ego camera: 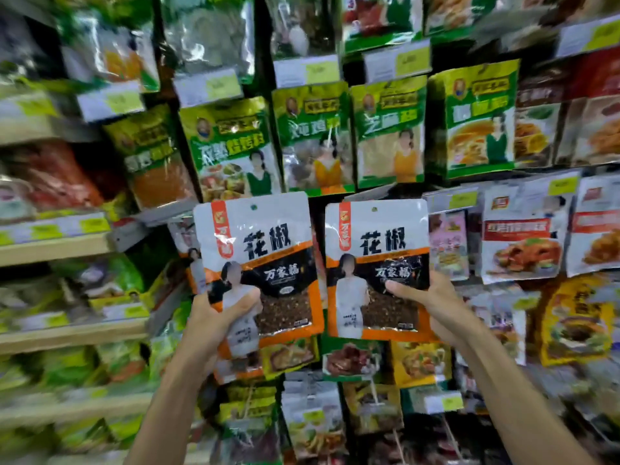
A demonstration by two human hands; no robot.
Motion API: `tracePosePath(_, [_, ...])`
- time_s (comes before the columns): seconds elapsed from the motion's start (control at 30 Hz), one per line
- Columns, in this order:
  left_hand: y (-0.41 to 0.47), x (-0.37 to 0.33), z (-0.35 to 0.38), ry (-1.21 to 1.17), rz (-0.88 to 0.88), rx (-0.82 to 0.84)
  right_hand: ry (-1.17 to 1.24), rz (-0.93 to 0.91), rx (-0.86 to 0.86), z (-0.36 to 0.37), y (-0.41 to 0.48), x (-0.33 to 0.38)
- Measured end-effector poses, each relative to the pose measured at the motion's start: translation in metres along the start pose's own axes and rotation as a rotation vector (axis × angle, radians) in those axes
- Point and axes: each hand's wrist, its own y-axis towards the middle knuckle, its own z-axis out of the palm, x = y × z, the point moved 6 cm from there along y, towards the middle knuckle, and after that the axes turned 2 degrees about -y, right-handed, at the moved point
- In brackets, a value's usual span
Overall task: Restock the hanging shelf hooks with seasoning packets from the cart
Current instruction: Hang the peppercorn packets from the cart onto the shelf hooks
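Note:
I hold up two matching white, orange and black seasoning packets in front of the hanging display. My left hand point(218, 317) grips the left packet point(265, 253) at its lower left corner, thumb across the front. More packets of the same kind seem stacked behind it. My right hand point(432, 303) pinches the right packet point(375, 263) at its lower right edge, thumb on the front. Each packet has a small hang hole near its top edge. The hooks behind them are hidden, and the cart is out of view.
Green seasoning packets point(315, 135) hang in a row just above the two held packets. White and red packets point(523, 236) hang to the right, more packets point(312, 417) below. Wooden shelves point(50, 250) with bagged goods run along the left.

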Motion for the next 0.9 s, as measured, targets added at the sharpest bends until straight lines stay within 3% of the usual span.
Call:
tracePosePath(0.2, [0.026, 0.007, -0.137, 0.003, -0.001, -0.061, 0.046, 0.017, 0.07, 0.143, 0.034, -0.029])
tracePosePath(0.4, [0.047, 0.015, -0.224, 0.003, 0.031, -0.127, 0.049, 0.067, 0.136, 0.235, 0.066, -0.047])
tracePosePath(0.63, [0.062, 0.025, -0.262, -0.015, 0.007, -0.159, -0.029, 0.098, 0.148, 0.296, 0.106, -0.062])
tracePosePath(0.9, [0.08, 0.023, -0.276, -0.006, 0.073, -0.187, 0.011, 0.075, 0.125, 0.317, 0.135, -0.062])
